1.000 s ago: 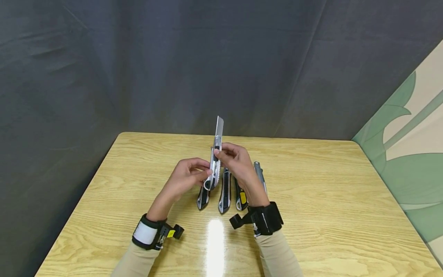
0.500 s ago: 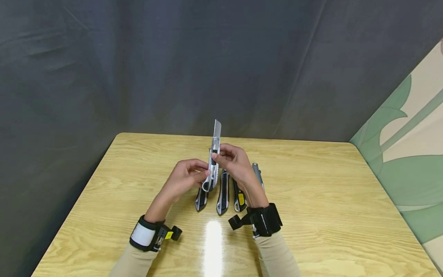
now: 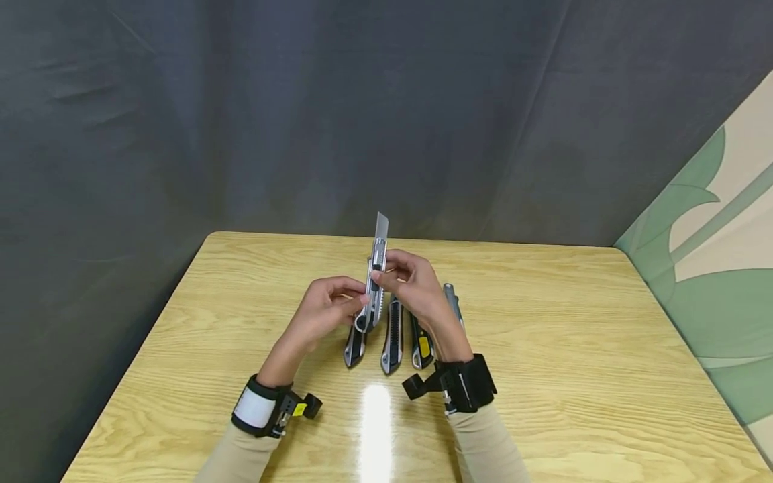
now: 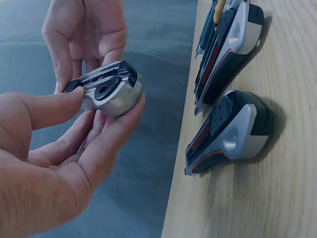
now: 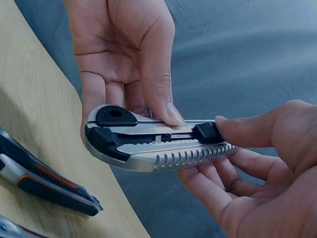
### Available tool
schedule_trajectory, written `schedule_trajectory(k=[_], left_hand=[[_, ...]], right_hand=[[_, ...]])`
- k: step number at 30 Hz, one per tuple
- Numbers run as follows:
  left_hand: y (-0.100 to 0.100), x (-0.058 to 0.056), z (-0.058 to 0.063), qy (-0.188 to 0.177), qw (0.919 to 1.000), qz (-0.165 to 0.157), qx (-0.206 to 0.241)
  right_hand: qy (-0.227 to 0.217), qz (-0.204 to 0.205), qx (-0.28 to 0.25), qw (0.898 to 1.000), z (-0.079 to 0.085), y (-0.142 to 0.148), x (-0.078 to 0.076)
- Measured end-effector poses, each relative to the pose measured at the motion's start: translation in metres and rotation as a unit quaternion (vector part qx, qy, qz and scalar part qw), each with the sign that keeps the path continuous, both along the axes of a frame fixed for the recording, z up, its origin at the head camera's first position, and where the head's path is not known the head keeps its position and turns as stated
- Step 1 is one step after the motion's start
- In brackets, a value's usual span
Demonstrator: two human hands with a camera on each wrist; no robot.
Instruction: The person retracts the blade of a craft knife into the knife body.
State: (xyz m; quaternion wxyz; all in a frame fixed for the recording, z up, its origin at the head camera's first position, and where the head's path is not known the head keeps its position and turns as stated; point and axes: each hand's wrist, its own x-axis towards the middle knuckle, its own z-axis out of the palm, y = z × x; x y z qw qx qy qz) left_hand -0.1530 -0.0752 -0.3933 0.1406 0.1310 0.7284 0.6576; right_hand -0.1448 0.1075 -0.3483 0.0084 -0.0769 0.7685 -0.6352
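Observation:
In the head view a silver utility knife [image 3: 377, 282] is held up above the table, its blade [image 3: 382, 226] sticking out of the far end. My left hand [image 3: 323, 312] pinches the rear of the knife between thumb and fingers. My right hand [image 3: 417, 285] grips it further forward, with the thumb at the black slider [image 5: 207, 133] in the right wrist view. The fingers of that hand lie under the ridged silver body [image 5: 163, 157]. From the left wrist view the rounded metal butt [image 4: 121, 96] shows, and the blade is hidden.
Below the hands several more utility knives lie on the wooden table [image 3: 574, 349]: a grey-black one [image 3: 354, 349] at left, another [image 3: 392, 339] beside it, a black-yellow one [image 3: 424, 345], and a grey one [image 3: 451, 302] partly behind the right wrist. A dark curtain [image 3: 386, 121] hangs behind.
The blade has slid partway back into the silver knife, so less of it sticks out. The right thumb and slider have shifted toward the rear. The left hand keeps its hold.

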Motion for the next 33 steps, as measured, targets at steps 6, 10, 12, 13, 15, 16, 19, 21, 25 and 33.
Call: schedule_trajectory(k=[6,10,12,13,15,16,19,21,25,33], left_hand=[[-0.002,0.001,0.001,-0.003,0.9998,0.019,-0.011],[-0.003,-0.001,0.002,-0.001,0.9996,0.025,-0.010],[-0.003,-0.001,0.003,-0.001,0.9997,0.023,-0.006],[-0.002,-0.001,0.003,-0.001,0.9997,0.023,-0.006],[-0.002,-0.001,0.003,-0.002,0.9997,0.023,-0.006],[-0.002,-0.001,0.003,-0.003,0.9997,0.023,-0.007],[-0.002,0.000,0.003,-0.008,0.9997,0.021,-0.006],[-0.002,0.000,0.003,-0.010,0.9998,0.018,-0.003],[-0.003,0.000,0.001,-0.009,0.9998,0.015,0.008],[-0.004,-0.001,-0.001,-0.005,0.9998,0.008,0.018]], right_hand=[[-0.014,0.011,-0.011,1.000,-0.020,0.001,-0.009],[-0.013,0.014,-0.021,1.000,-0.026,-0.001,-0.011],[-0.015,0.007,-0.028,0.999,-0.026,-0.002,-0.010],[-0.017,0.004,-0.033,0.999,-0.026,-0.002,-0.010],[-0.018,-0.003,-0.039,0.999,-0.026,-0.003,-0.010],[-0.019,-0.005,-0.043,0.999,-0.026,-0.003,-0.010],[-0.016,-0.005,-0.050,0.999,-0.026,-0.003,-0.009],[-0.012,-0.001,-0.051,0.999,-0.026,-0.003,-0.009],[-0.002,0.009,-0.047,0.999,-0.022,-0.004,-0.008],[-0.006,0.027,-0.046,0.999,-0.003,-0.006,0.001]])
